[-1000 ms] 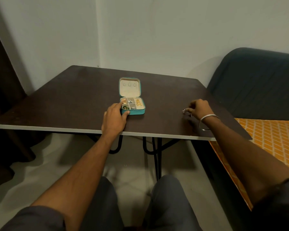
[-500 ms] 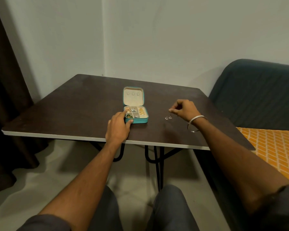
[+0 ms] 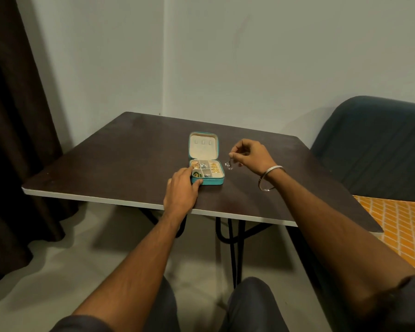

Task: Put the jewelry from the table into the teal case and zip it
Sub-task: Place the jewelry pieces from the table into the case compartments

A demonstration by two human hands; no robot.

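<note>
Head: teal case (image 3: 207, 180) open w/ lid flat, compartments hold gold bits.

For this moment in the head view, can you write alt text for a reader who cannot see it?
A person's right hand pinches a small silvery piece of jewelry just right of an open teal case on a dark table. The left hand holds the case's near left corner; its compartments hold gold, silver and green pieces.
</note>
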